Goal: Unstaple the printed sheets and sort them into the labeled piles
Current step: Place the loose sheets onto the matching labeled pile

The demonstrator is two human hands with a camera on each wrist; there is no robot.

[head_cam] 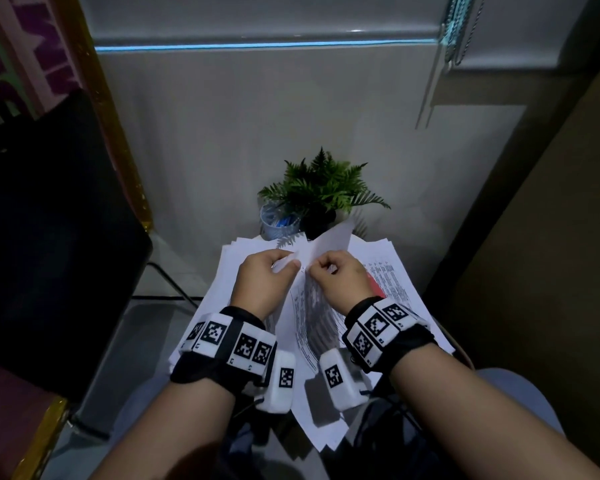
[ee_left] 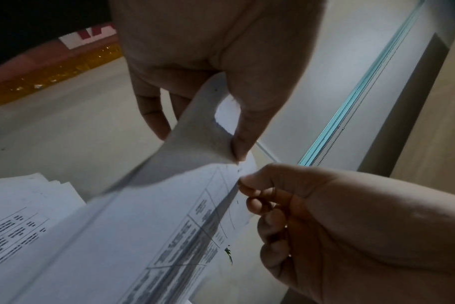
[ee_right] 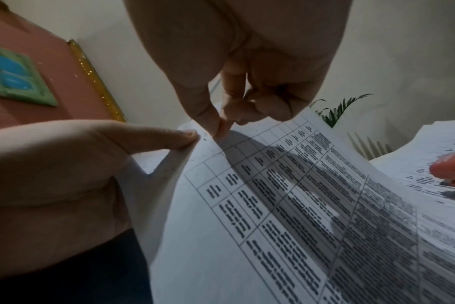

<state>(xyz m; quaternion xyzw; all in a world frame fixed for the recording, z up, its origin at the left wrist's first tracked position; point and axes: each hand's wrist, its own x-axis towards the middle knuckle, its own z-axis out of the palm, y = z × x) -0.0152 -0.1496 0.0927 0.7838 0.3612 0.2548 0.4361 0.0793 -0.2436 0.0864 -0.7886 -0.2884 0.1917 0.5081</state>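
Item: stapled set (head_cam: pixel 309 306) of printed sheets, held up over the paper piles (head_cam: pixel 395 271) on the small table, near me, in front of the plant (head_cam: pixel 321 188). My left hand (head_cam: pixel 262 278) pinches the peeled-back top sheet (ee_left: pixel 190 131) at its far corner, thumb and forefinger closed on the paper; my right hand (head_cam: pixel 336 277) pinches the table-printed sheet (ee_right: pixel 286 195) just beside it, fingertips (ee_right: pixel 221 125) almost touching those of the left. The hands are close together, both clamped on paper. I cannot make out the staple itself. Handling, as I judge it: light, thin, limp; the sheets sag and curl away from the grip. They should tear easily at the bound corner, so I would hold right next to the staple, not at the free edge, and part them slowly. An orange object (ee_right: pixel 449 168), perhaps a stapler, lies on the right pile. No labels can be read.
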